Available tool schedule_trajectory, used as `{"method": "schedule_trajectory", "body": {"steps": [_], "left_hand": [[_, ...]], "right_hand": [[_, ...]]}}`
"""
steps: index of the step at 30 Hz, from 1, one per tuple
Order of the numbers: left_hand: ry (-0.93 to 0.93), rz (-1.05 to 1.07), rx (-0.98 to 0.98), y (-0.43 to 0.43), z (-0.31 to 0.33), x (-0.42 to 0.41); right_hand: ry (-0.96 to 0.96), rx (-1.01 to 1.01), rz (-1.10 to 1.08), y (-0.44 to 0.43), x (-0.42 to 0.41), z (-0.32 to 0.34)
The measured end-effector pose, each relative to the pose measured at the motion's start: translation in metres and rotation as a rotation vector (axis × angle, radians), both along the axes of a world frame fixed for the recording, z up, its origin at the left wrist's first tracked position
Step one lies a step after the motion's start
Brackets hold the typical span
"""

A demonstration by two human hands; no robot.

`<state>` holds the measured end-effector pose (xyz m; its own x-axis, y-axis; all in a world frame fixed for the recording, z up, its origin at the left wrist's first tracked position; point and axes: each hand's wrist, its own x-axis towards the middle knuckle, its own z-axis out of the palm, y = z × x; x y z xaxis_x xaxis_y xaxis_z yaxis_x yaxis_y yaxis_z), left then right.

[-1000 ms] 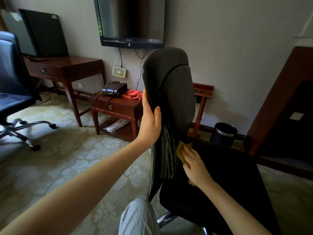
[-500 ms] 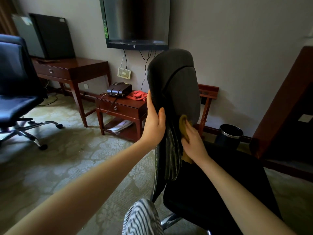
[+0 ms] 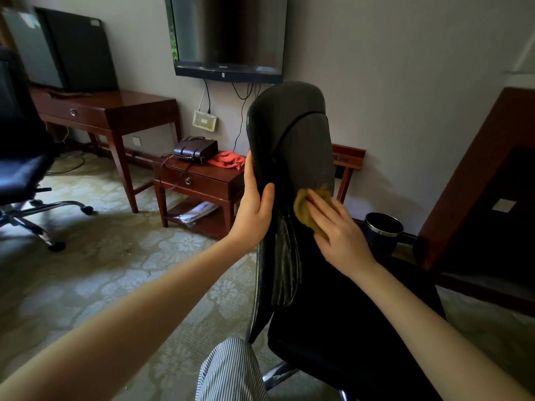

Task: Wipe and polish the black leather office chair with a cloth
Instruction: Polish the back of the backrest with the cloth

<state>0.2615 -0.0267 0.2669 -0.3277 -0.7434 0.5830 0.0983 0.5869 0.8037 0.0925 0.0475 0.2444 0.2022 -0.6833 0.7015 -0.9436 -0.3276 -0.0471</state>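
Left hand [image 3: 254,215] clasps chair back [image 3: 304,146] edge; right hand [image 3: 338,235] flat, pressing cloth [image 3: 301,208]

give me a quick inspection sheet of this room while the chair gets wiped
surface: patterned carpet underfoot.
job's things: black leather office chair upright; yellow cloth bunched against its backrest.
clutter: handbag and red rag on side table; papers on its lower shelf.
grippers: left hand grips the backrest edge; right hand presses the cloth, fingers flat.
cables: wires hang from the TV to a white box; cord on the floor.
surroundings: desk, second chair, bin.
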Motion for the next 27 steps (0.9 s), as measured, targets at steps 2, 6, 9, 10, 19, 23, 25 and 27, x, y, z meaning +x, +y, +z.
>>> {"method": "schedule_trajectory", "body": {"steps": [2,6,9,10,19,23,25,27], "left_hand": [[0.044,-0.018,0.006,0.000,-0.003,0.001],[0.082,-0.074,0.026,-0.003,-0.004,0.003],[0.089,-0.081,0.027,-0.004,-0.002,0.005],[0.088,-0.075,0.023,-0.004,-0.001,0.005],[0.049,-0.072,0.045,-0.013,-0.004,0.007],[0.031,-0.071,0.052,-0.014,-0.005,0.006],[0.029,-0.068,0.049,-0.013,-0.005,0.006],[0.027,-0.075,0.043,-0.012,-0.005,0.005]], "right_hand": [[0.208,-0.116,-0.014,-0.011,0.011,0.014],[0.403,-0.143,-0.080,-0.028,0.017,0.002],[0.384,-0.169,-0.132,-0.030,0.021,-0.012],[0.384,-0.176,-0.145,-0.032,0.022,-0.014],[0.566,-0.006,-0.196,-0.008,-0.006,-0.074],[0.599,0.120,-0.194,0.005,-0.014,-0.097],[0.601,0.100,-0.147,0.008,-0.014,-0.094],[0.553,-0.017,-0.104,0.007,-0.010,-0.074]]}}
